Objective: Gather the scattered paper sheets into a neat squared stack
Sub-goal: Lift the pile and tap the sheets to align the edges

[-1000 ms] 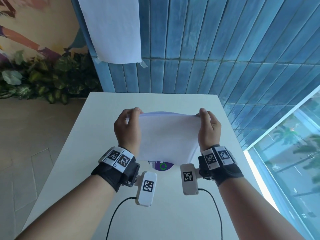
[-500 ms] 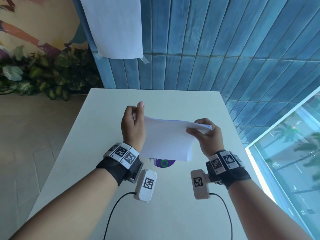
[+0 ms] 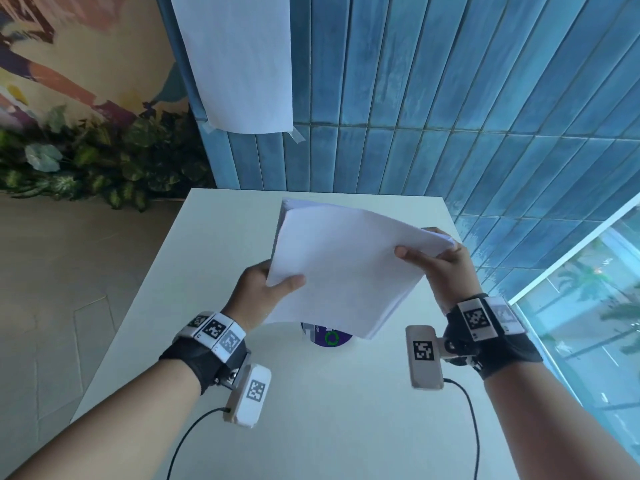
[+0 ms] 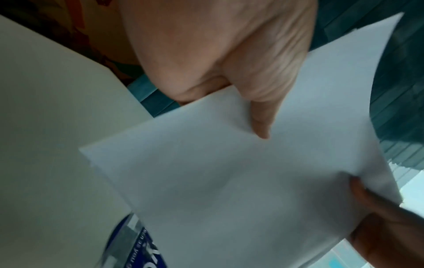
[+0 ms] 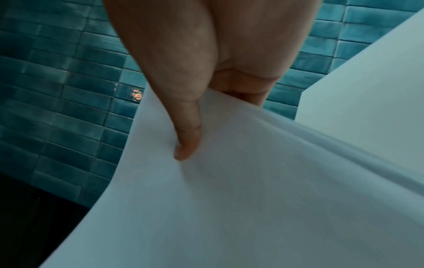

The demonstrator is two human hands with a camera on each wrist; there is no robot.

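Note:
A stack of white paper sheets (image 3: 346,268) is held in the air above the white table (image 3: 194,271), turned at an angle with one corner pointing toward me. My left hand (image 3: 266,289) pinches its left edge, thumb on top and fingers beneath. My right hand (image 3: 436,258) pinches the right corner the same way. The left wrist view shows the thumb pressed on the paper stack (image 4: 241,181). In the right wrist view the thumb lies on the curved paper stack (image 5: 263,190). The sheet edges look roughly aligned.
A round purple-and-white sticker (image 3: 329,337) lies on the table under the stack's near corner. A white sheet (image 3: 242,60) is taped to the blue tiled wall (image 3: 450,98) behind the table. Plants (image 3: 86,157) stand at the left. A window (image 3: 588,323) is at the right.
The stack went from upright between both hands to tilted flat and rotated. My left hand moved down to the near left edge; my right hand shifted its pinch to the right corner.

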